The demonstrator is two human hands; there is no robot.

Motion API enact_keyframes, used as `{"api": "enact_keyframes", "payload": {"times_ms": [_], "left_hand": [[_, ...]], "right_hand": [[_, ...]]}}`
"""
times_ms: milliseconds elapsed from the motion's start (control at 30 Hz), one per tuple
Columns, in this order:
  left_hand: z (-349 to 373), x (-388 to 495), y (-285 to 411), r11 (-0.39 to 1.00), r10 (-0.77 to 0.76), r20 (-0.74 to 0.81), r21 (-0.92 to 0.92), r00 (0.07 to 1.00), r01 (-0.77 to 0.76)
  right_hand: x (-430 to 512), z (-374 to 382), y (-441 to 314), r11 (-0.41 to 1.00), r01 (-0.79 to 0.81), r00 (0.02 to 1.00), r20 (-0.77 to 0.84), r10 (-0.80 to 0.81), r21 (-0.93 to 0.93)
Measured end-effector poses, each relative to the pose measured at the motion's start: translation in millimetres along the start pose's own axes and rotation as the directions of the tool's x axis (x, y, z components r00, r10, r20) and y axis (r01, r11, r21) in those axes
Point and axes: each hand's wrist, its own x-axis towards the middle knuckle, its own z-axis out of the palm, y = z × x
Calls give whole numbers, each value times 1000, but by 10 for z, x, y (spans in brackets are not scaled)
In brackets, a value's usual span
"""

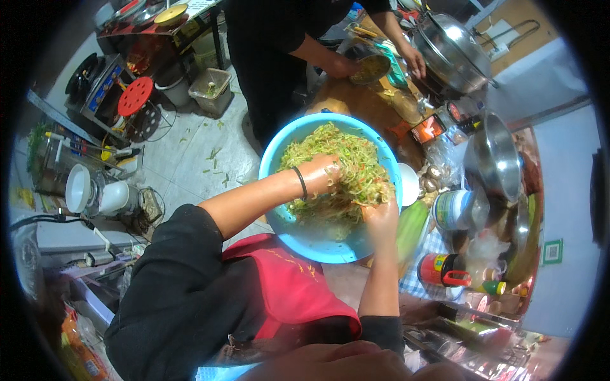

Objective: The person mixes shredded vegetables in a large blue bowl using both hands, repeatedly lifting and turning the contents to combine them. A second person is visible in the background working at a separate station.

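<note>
A large light-blue plastic basin [329,252] sits before me, filled with a mix of finely shredded vegetables [333,138], mostly pale green with orange bits. My left hand [322,174], a dark band at its wrist, curls down into the mix, and its fingers are buried there. At the basin's right side my right hand [382,216] cups a thick clump of the shreds from below. Both hands look wet. Below the clump, the lower part of the mix is blurred.
Beyond the basin a co-worker in black holds a metal bowl [371,69] over the wooden table [338,95]. To the right are a white bowl [409,184], a large green gourd-like vegetable [412,226], mushrooms [431,176], a steel basin [493,157] and a steel pot [452,52]. A red stool [135,96] stands left.
</note>
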Motion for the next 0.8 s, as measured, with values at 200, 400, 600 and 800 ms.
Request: {"api": "enact_keyframes", "payload": {"times_ms": [200,400,600,800], "left_hand": [[-301,57,296,860,131,334,430,934,-275],[-352,-13,454,778,94,450,524,888,-348],[-370,-28,326,749,243,334,532,911,-395],[-12,7,-130,835,-24,306,530,952,-150]], "right_hand": [[80,-213,11,671,99,988,153,21,-734],[34,-325,-173,495,47,951,190,242,-868],[11,-364,-250,603,-83,953,113,281,-793],[28,-417,-128,640,-17,979,118,168,-768]]}}
